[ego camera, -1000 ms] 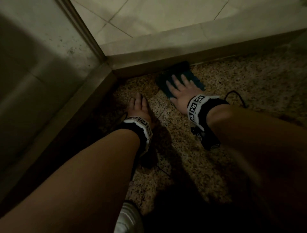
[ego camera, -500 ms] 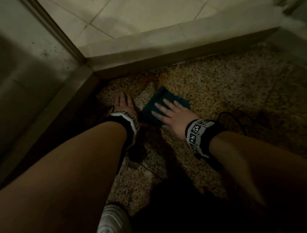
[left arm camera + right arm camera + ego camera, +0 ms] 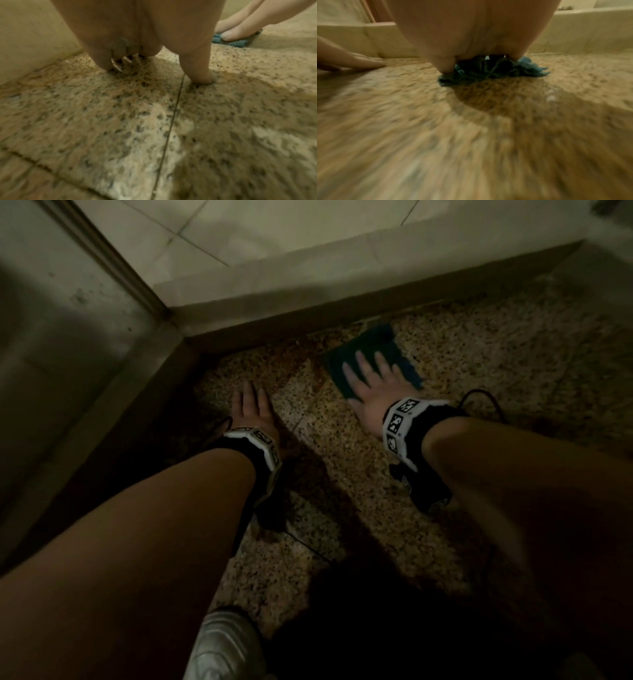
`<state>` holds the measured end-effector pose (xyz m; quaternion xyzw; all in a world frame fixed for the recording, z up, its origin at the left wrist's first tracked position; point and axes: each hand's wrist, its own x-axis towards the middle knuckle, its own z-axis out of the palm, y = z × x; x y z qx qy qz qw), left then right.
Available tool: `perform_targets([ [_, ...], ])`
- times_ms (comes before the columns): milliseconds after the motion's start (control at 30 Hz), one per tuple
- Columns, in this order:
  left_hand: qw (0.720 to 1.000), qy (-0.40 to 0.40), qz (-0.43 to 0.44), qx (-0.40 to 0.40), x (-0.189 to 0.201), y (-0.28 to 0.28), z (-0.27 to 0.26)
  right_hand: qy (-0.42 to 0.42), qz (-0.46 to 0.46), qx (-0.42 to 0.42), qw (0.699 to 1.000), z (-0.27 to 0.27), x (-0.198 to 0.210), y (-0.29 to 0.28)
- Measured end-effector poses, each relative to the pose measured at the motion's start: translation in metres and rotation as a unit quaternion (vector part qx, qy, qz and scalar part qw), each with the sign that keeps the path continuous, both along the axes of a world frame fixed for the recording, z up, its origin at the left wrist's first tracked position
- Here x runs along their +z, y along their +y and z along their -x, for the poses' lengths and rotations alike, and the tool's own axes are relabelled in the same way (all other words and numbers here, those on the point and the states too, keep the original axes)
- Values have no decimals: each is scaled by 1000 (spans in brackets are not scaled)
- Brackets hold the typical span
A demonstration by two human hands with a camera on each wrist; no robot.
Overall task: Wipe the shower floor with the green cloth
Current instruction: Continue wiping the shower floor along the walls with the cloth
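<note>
The green cloth [image 3: 376,342] lies flat on the speckled shower floor [image 3: 496,344], its far edge close to the raised curb. My right hand [image 3: 371,374] presses on it with straight, spread fingers; in the right wrist view the cloth [image 3: 530,67] bunches under the palm. My left hand [image 3: 251,405] rests flat on the bare floor to the left of the cloth, fingers straight and holding nothing. The left wrist view shows that hand's thumb [image 3: 199,73] on the tiles, with the cloth [image 3: 238,44] and the right hand's fingers [image 3: 235,33] at the top right.
A pale raised curb [image 3: 342,278] runs along the far edge of the floor. A glass panel with a metal frame [image 3: 113,265] closes off the left side. A grout line [image 3: 171,121] crosses the tiles. My light shoe [image 3: 222,645] stands at the bottom.
My right hand has pushed the cloth away from me and to the right, back toward the curb, after pulling it nearer half a second ago. The left hand stays planted on the floor.
</note>
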<state>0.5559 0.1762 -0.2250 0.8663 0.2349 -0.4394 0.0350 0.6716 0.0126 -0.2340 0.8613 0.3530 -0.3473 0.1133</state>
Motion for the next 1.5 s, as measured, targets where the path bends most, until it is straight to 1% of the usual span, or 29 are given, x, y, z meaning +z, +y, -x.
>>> perform_targets([
  [100,1000,-9,-12,-10,-4,1,0,1,1,42,999,22,2,-11],
  [233,999,-16,-15,-28,3,-5,3,19,13,96,995,61,6,-31],
  [333,999,-18,8,-33,6,-13,2,29,21,111,993,77,5,-41],
  [433,998,-1,-15,-60,10,-27,-2,32,-1,102,994,76,4,-47],
  [533,998,-12,-36,-55,13,-39,-4,23,-24,90,995,72,1,-46],
  [700,999,-33,-35,-23,4,-42,-4,11,-23,5,1000,42,-4,-35],
  [833,996,-29,-65,-54,-8,-46,-7,12,-29,-55,998,8,-4,-37],
  [933,997,-14,-70,-34,0,-54,-10,9,-30,-50,998,6,-4,-39],
  [1133,996,3,-85,-28,22,-67,-13,-3,-11,35,999,47,2,-59],
  [1267,993,23,-84,-82,28,-70,-10,15,-12,68,997,85,5,-80],
  [1333,991,29,-75,-106,22,-65,-10,19,-7,70,997,96,5,-85],
  [1433,984,46,-52,-164,13,-64,-19,23,15,66,997,98,7,-86],
  [1500,976,63,-55,-203,10,-69,-24,15,21,72,997,96,6,-85],
])
